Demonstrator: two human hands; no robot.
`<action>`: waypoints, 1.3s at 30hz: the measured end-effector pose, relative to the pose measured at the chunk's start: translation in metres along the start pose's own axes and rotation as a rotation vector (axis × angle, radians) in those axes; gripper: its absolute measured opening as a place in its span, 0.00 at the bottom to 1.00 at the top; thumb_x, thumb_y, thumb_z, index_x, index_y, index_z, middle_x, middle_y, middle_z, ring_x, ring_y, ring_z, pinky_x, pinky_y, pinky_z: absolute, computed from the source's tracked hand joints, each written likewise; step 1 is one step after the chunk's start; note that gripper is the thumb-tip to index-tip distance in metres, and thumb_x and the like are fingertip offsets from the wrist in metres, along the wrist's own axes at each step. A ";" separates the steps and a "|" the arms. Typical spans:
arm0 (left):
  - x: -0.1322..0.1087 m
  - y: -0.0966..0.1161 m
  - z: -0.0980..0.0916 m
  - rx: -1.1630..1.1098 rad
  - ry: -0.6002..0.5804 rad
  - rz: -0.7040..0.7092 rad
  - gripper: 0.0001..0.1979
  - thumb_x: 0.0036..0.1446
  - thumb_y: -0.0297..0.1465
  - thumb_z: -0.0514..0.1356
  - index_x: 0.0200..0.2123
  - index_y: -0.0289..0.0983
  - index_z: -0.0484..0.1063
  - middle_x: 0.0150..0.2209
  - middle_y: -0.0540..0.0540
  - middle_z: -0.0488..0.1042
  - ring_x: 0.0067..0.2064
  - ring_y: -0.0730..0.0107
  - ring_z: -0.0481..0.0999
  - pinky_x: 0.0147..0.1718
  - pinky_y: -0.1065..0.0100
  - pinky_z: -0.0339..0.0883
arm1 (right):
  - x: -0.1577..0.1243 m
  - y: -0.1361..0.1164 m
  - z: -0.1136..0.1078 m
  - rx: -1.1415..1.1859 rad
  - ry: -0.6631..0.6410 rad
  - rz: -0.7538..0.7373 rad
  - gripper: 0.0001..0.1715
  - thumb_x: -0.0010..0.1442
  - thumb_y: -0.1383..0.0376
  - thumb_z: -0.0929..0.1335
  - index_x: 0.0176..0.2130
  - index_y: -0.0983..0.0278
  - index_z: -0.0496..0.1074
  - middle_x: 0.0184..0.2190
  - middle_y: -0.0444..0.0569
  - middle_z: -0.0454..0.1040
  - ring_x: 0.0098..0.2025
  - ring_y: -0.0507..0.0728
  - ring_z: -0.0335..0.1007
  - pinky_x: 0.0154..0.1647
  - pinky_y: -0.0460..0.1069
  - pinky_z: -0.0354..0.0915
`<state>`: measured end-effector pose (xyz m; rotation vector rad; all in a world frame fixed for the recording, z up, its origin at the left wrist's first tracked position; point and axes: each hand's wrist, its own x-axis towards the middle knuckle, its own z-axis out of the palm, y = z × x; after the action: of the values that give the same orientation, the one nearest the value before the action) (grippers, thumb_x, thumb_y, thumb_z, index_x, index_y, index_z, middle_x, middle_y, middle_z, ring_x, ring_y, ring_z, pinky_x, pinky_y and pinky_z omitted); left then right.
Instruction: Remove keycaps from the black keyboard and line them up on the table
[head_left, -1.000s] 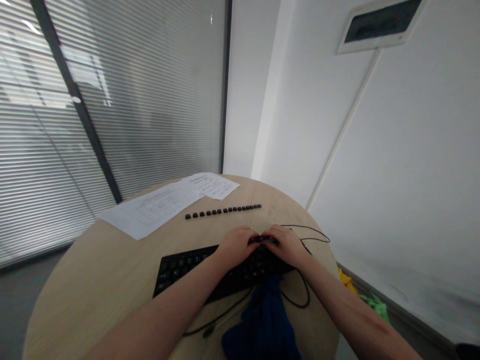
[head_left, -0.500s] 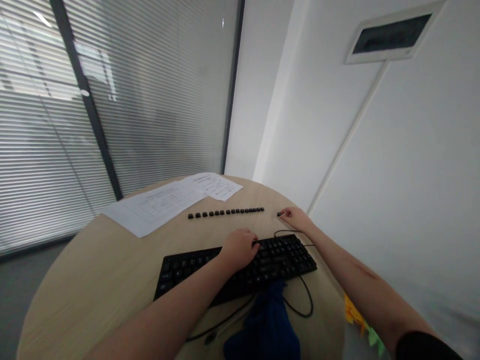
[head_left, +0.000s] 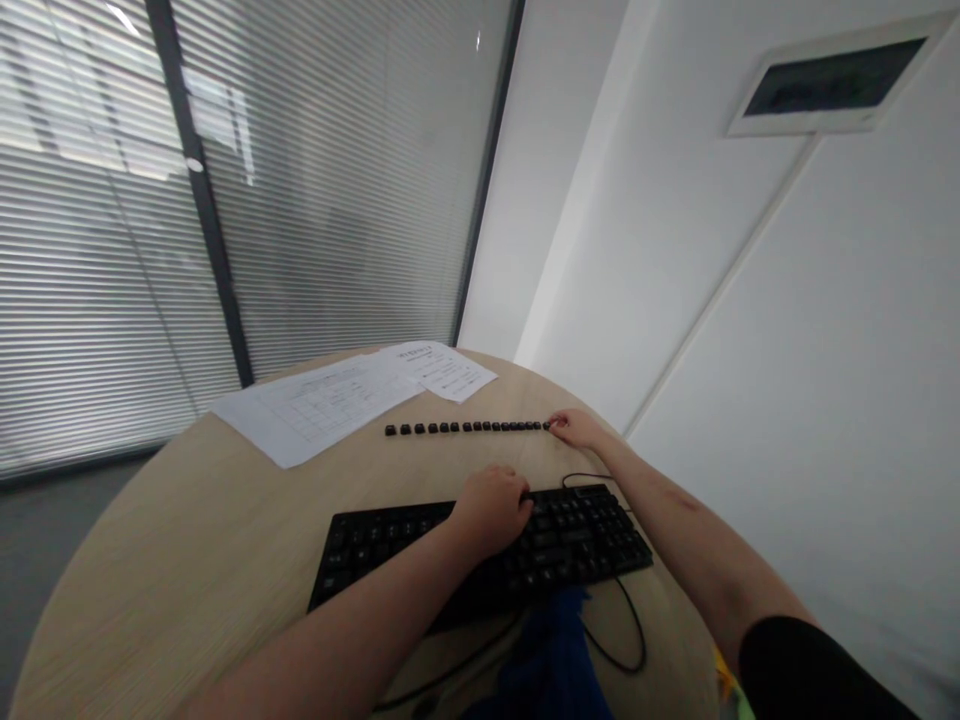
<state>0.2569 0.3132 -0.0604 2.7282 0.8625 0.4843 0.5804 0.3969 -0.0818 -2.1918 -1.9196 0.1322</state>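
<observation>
Right hand (head_left: 576, 429) pinched keycap (head_left: 547, 426) at row (head_left: 466, 427) end; left hand (head_left: 491, 508) on keyboard (head_left: 577, 540) — couldn't tell its grip.

Keyboard (head_left: 559, 540), keycaps (head_left: 466, 427) black; cloth (head_left: 555, 660) blue; papers (head_left: 337, 400) white, dark-printed; tabletop (head_left: 187, 560) pale wood-grain.

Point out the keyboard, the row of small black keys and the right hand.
Keyboard (head_left: 577, 535): head view, on the keys of its right half.
Row of small black keys (head_left: 466, 427): head view, on a key near mid-row.
Right hand (head_left: 576, 428): head view, middle of the hand.
</observation>
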 end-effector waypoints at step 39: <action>-0.008 0.014 -0.026 0.295 -0.136 -0.023 0.19 0.64 0.40 0.56 0.49 0.34 0.77 0.48 0.34 0.78 0.51 0.43 0.75 0.48 0.47 0.69 | -0.169 -0.131 -0.105 1.265 0.945 -0.367 0.24 0.68 0.49 0.60 0.41 0.65 0.74 0.25 0.45 0.69 0.26 0.52 0.67 0.29 0.47 0.64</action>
<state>0.2482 0.3002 -0.0336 2.9683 0.9970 0.1748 0.4528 0.2338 0.0364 -0.7829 -1.0798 0.1452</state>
